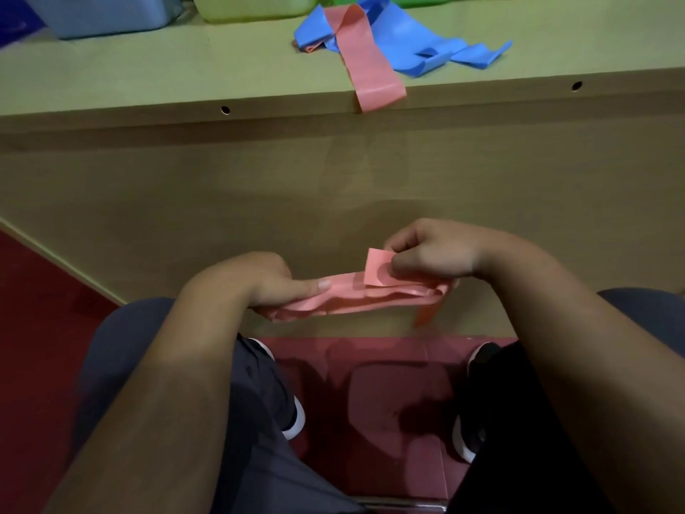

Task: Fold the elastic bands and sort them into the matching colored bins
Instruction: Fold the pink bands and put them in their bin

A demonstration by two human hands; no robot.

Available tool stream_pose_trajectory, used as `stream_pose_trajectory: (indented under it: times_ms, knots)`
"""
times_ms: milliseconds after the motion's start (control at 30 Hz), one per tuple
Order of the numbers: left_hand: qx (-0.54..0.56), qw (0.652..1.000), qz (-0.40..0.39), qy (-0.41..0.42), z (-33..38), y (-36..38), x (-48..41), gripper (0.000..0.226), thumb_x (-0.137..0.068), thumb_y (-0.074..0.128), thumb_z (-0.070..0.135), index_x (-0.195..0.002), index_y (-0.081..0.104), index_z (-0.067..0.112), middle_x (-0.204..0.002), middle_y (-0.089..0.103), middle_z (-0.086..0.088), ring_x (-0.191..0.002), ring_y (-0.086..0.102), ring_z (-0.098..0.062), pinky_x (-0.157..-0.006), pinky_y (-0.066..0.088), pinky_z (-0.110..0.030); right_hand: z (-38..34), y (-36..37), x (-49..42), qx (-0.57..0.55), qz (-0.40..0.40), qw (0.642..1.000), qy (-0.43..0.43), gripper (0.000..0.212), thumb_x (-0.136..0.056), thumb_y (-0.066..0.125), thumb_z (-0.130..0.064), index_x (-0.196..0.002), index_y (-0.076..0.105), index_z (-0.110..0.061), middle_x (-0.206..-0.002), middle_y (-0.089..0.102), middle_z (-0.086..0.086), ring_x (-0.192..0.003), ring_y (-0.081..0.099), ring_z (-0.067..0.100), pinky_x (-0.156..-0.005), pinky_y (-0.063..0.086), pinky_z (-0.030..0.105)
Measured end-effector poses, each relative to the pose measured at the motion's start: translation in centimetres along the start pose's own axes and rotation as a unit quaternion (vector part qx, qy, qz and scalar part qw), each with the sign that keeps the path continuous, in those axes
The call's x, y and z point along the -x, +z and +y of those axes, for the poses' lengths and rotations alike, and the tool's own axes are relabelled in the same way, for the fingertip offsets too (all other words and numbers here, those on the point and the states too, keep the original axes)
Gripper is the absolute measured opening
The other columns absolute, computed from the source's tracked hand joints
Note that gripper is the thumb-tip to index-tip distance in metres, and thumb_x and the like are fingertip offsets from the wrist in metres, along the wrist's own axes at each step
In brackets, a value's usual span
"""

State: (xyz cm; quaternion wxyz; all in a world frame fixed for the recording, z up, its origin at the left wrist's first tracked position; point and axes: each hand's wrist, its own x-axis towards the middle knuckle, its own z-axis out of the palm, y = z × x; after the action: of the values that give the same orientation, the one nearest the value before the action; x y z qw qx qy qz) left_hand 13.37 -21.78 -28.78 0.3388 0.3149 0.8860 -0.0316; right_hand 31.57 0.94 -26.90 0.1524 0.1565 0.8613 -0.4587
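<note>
While both hands work below the front edge of the table (148, 87), the left hand (274, 283) grips one end of a bunched pink band (356, 300) and the right hand (433, 254) pinches its other end, a flap sticking up. On the table lie a second pink band (365, 57), overhanging that edge, and crumpled blue bands (415, 42); bins (107, 16) line the table's far side.

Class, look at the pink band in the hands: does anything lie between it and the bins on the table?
The left hand and right hand hold the band below the table edge. On top, a loose pink band and a blue band lie before the bins. No pink bin shows.
</note>
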Motion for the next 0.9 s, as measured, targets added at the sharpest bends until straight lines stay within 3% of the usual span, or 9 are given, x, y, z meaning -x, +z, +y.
stream_pose_trajectory:
  times_ms: [100, 200, 367, 433, 500, 567, 667, 767, 900]
  knots:
    - [0.007, 1.000, -0.007, -0.002, -0.2, 0.3, -0.4, 0.096, -0.071, 0.043, 0.103, -0.087, 0.081, 0.016, -0.085, 0.079, 0.002, -0.085, 0.074, -0.020, -0.089, 0.056, -0.034, 0.1, 0.1, -0.3, -0.044, -0.007, 0.999, -0.028, 0.017, -0.101, 0.063, -0.014, -0.096, 0.079, -0.014, -0.074, 0.068, 0.005, -0.062, 0.061, 0.019, -0.057, 0.049, 0.027]
    - [0.061, 0.996, -0.003, 0.069, -0.2, 0.1, -0.2, 0.077, -0.080, 0.049, 0.093, -0.093, 0.080, 0.024, -0.093, 0.078, 0.008, -0.093, 0.072, -0.014, -0.095, 0.055, -0.033, 0.3, 0.1, -0.4, -0.097, -0.010, 0.994, -0.047, 0.017, -0.102, 0.063, -0.014, -0.096, 0.079, -0.016, -0.077, 0.070, 0.004, -0.061, 0.062, 0.015, -0.055, 0.048, 0.023]
    - [0.202, 0.955, 0.116, 0.185, 0.4, 0.0, -0.4, 0.032, -0.099, 0.065, 0.056, -0.096, 0.076, 0.026, -0.088, 0.080, 0.005, -0.091, 0.076, -0.018, -0.098, 0.057, -0.042, 0.5, 0.4, -0.8, -0.224, 0.009, 0.971, -0.077, 0.019, -0.103, 0.058, -0.009, -0.107, 0.077, -0.008, -0.083, 0.072, 0.011, -0.061, 0.065, 0.018, -0.049, 0.051, 0.024]
    - [0.255, 0.932, 0.168, 0.195, 1.1, 0.2, -0.1, 0.017, -0.101, 0.068, 0.044, -0.101, 0.077, 0.030, -0.098, 0.079, 0.010, -0.099, 0.073, -0.012, -0.098, 0.055, -0.036, 0.5, 0.6, -1.2, -0.259, 0.019, 0.961, -0.092, 0.020, -0.103, 0.058, -0.009, -0.112, 0.075, -0.005, -0.092, 0.073, 0.017, -0.072, 0.066, 0.026, -0.056, 0.053, 0.027]
    - [0.296, 0.913, 0.202, 0.196, 1.7, 0.5, -0.1, 0.010, -0.100, 0.071, 0.039, -0.104, 0.077, 0.033, -0.104, 0.077, 0.011, -0.101, 0.071, -0.011, -0.093, 0.054, -0.033, 0.5, 0.9, -1.6, -0.291, 0.026, 0.952, -0.095, 0.021, -0.103, 0.057, -0.008, -0.115, 0.073, 0.000, -0.092, 0.072, 0.019, -0.070, 0.065, 0.026, -0.057, 0.053, 0.028]
    - [0.378, 0.887, 0.185, 0.192, 2.0, 0.7, 0.0, 0.010, -0.101, 0.070, 0.031, -0.104, 0.077, 0.024, -0.102, 0.078, 0.000, -0.092, 0.072, -0.018, -0.087, 0.057, -0.035, 0.2, 1.0, -1.7, -0.313, 0.034, 0.944, -0.097, 0.021, -0.104, 0.055, -0.005, -0.114, 0.072, 0.000, -0.088, 0.072, 0.015, -0.062, 0.065, 0.019, -0.053, 0.053, 0.026]
    - [0.491, 0.840, 0.125, 0.194, 2.7, 0.9, 0.4, 0.021, -0.104, 0.066, 0.022, -0.109, 0.073, 0.002, -0.089, 0.073, -0.006, -0.077, 0.068, -0.014, -0.074, 0.058, -0.032, 0.3, 1.2, -2.0, -0.319, 0.041, 0.940, -0.112, 0.021, -0.103, 0.056, -0.005, -0.113, 0.074, -0.006, -0.096, 0.075, 0.011, -0.080, 0.069, 0.018, -0.072, 0.057, 0.026]
    - [0.498, 0.835, 0.113, 0.203, 3.2, 1.1, 0.7, 0.022, -0.103, 0.068, 0.023, -0.107, 0.072, 0.002, -0.071, 0.068, 0.003, -0.071, 0.067, -0.013, -0.071, 0.061, -0.029, 0.5, 1.4, -2.3, -0.313, 0.043, 0.942, -0.115, 0.024, -0.103, 0.057, -0.004, -0.122, 0.071, 0.001, -0.107, 0.075, 0.015, -0.095, 0.068, 0.025, -0.086, 0.055, 0.032]
    - [0.487, 0.840, 0.137, 0.194, 3.4, 1.0, 0.7, 0.009, -0.099, 0.073, 0.016, -0.100, 0.076, 0.007, -0.067, 0.068, 0.005, -0.071, 0.069, -0.017, -0.070, 0.062, -0.029, 0.3, 1.7, -2.1, -0.301, 0.042, 0.946, -0.111, 0.024, -0.104, 0.057, -0.006, -0.120, 0.075, -0.008, -0.110, 0.077, 0.013, -0.098, 0.069, 0.024, -0.089, 0.055, 0.035]
